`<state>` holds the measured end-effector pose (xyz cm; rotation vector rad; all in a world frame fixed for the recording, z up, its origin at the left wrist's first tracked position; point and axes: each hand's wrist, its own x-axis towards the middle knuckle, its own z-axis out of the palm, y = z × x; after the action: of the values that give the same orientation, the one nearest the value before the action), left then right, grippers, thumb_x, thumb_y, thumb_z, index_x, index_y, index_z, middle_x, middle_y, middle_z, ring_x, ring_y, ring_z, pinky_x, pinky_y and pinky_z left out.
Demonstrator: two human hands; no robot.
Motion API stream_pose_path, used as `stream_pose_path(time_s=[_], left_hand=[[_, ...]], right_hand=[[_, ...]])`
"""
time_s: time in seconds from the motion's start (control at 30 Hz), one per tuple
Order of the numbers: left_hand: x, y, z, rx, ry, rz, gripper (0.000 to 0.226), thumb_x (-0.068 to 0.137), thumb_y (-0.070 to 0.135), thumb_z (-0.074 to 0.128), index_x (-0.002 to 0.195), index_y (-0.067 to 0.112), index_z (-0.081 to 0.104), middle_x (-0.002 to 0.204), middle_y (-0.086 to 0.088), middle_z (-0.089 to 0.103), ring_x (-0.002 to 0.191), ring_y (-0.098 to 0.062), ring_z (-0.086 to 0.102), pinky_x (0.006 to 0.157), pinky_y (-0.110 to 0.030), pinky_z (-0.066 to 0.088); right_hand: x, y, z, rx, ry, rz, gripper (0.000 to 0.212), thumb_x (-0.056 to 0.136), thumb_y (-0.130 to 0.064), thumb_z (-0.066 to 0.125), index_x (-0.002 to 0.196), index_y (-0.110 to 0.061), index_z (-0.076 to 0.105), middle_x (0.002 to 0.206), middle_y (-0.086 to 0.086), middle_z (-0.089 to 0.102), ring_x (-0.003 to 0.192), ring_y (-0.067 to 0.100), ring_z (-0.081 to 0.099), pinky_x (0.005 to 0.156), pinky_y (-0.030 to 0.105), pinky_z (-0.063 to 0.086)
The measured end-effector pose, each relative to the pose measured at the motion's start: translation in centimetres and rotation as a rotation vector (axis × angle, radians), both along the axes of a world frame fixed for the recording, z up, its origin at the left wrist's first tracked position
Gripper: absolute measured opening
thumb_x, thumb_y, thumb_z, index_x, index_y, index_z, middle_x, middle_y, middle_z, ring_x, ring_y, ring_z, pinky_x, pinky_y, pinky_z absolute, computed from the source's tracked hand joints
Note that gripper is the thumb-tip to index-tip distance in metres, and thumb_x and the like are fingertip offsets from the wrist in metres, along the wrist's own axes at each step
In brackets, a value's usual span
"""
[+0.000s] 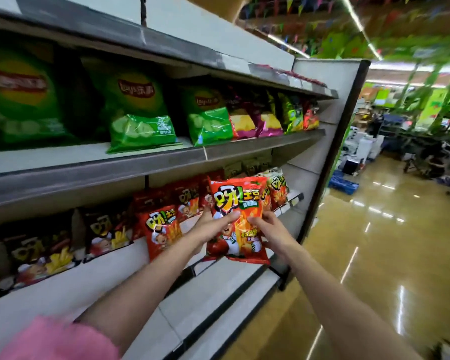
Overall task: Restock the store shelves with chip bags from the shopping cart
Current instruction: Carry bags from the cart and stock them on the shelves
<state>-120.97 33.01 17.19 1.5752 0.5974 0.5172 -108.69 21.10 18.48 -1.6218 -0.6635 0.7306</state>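
A red chip bag (pixel 238 201) with a cartoon chef and a tomato is held upright in front of the lower shelf (pixel 213 287). My left hand (pixel 215 227) grips its left side, thumb across the front. My right hand (pixel 269 231) grips its right side, fingers curled on the front. More red bags of the same kind (pixel 161 229) stand on that shelf just behind and to the left. The shopping cart is out of view.
Dark-brown bags (pixel 50 253) fill the lower shelf's left part. Green bags (pixel 138 113), purple bags (pixel 255 118) and others line the shelf above (pixel 244 148). The shelf unit ends at a dark post (pixel 338 157). A glossy aisle floor (pixel 374 242) opens to the right.
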Motion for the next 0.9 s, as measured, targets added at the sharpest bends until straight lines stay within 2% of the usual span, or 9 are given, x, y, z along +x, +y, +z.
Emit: stream_pose_path(time_s=[0.1, 0.2, 0.37, 0.5, 0.53, 0.63, 0.73, 0.8, 0.9], left_hand=[[3.2, 3.7, -1.9, -0.059, 0.011, 0.033, 0.103, 0.049, 0.078, 0.076, 0.135, 0.030, 0.046, 0.134, 0.003, 0.058, 0.119, -0.018, 0.057, 0.105, -0.044, 0.042], [4.7, 5.4, -1.5, -0.106, -0.002, 0.046, 0.090, 0.061, 0.068, 0.076, 0.131, 0.021, 0.045, 0.133, 0.011, 0.051, 0.122, -0.011, 0.047, 0.108, -0.036, 0.035], [7.8, 9.1, -5.1, -0.179, 0.044, 0.105, 0.098, 0.048, 0.073, 0.079, 0.131, 0.032, 0.049, 0.128, 0.003, 0.062, 0.114, -0.021, 0.061, 0.101, -0.046, 0.046], [8.8, 10.3, -5.3, -0.215, 0.091, 0.198, 0.065, 0.073, 0.057, 0.072, 0.126, 0.029, 0.048, 0.120, 0.008, 0.058, 0.109, -0.014, 0.057, 0.095, -0.033, 0.044], [9.1, 10.8, -5.9, -0.217, 0.117, 0.222, 0.072, 0.072, 0.060, 0.071, 0.132, 0.029, 0.045, 0.125, 0.007, 0.055, 0.113, -0.015, 0.054, 0.097, -0.033, 0.042], [10.4, 12.6, -8.1, -0.234, 0.175, 0.308, 0.116, 0.050, 0.081, 0.071, 0.146, 0.032, 0.028, 0.151, 0.001, 0.037, 0.134, -0.021, 0.041, 0.111, -0.044, 0.034], [11.1, 13.4, -8.9, -0.243, 0.179, 0.433, 0.099, 0.070, 0.066, 0.068, 0.148, 0.022, 0.026, 0.149, -0.002, 0.037, 0.136, -0.023, 0.037, 0.112, -0.039, 0.032], [11.8, 13.9, -9.8, -0.247, 0.202, 0.515, 0.101, 0.069, 0.066, 0.069, 0.147, 0.017, 0.028, 0.142, 0.000, 0.044, 0.133, -0.024, 0.041, 0.110, -0.036, 0.033], [12.6, 15.1, -11.2, -0.226, 0.242, 0.686, 0.090, 0.078, 0.047, 0.071, 0.148, 0.015, 0.025, 0.147, -0.002, 0.039, 0.134, -0.024, 0.040, 0.104, -0.033, 0.036]], right_hand=[[2.7, 3.0, -0.6, -0.026, 0.025, 0.016, 0.044, 0.091, -0.026, 0.063, 0.125, -0.011, 0.040, 0.120, 0.012, 0.059, 0.093, 0.018, 0.063, 0.069, 0.030, 0.053], [5.0, 5.7, -1.4, -0.035, 0.026, 0.052, 0.041, 0.090, -0.026, 0.063, 0.121, -0.011, 0.041, 0.116, 0.012, 0.061, 0.093, 0.019, 0.064, 0.071, 0.029, 0.054], [8.4, 9.6, -3.7, -0.087, 0.062, 0.088, 0.046, 0.089, -0.026, 0.065, 0.124, -0.010, 0.042, 0.119, 0.015, 0.061, 0.101, 0.027, 0.065, 0.085, 0.041, 0.055], [10.5, 12.7, -5.3, -0.124, 0.053, 0.178, 0.040, 0.091, -0.027, 0.062, 0.123, -0.012, 0.043, 0.114, 0.010, 0.060, 0.093, 0.018, 0.062, 0.072, 0.028, 0.049], [11.1, 13.5, -5.9, -0.131, 0.053, 0.201, 0.038, 0.091, -0.027, 0.061, 0.122, -0.013, 0.043, 0.114, 0.009, 0.060, 0.093, 0.017, 0.061, 0.076, 0.030, 0.049], [12.9, 16.5, -7.8, -0.160, 0.056, 0.287, 0.036, 0.091, -0.028, 0.062, 0.119, -0.015, 0.044, 0.114, 0.009, 0.061, 0.099, 0.021, 0.062, 0.085, 0.035, 0.051], [14.4, 19.8, -9.9, -0.175, 0.080, 0.378, 0.031, 0.091, -0.022, 0.062, 0.116, -0.014, 0.046, 0.113, 0.010, 0.062, 0.101, 0.025, 0.063, 0.084, 0.034, 0.053], [15.3, 22.2, -11.3, -0.187, 0.029, 0.447, 0.025, 0.090, -0.017, 0.063, 0.111, -0.012, 0.050, 0.112, 0.011, 0.063, 0.102, 0.025, 0.063, 0.082, 0.029, 0.053], [16.5, 25.3, -13.5, -0.216, -0.022, 0.531, 0.025, 0.087, -0.019, 0.067, 0.110, -0.013, 0.057, 0.111, 0.009, 0.065, 0.102, 0.024, 0.064, 0.083, 0.029, 0.053]])
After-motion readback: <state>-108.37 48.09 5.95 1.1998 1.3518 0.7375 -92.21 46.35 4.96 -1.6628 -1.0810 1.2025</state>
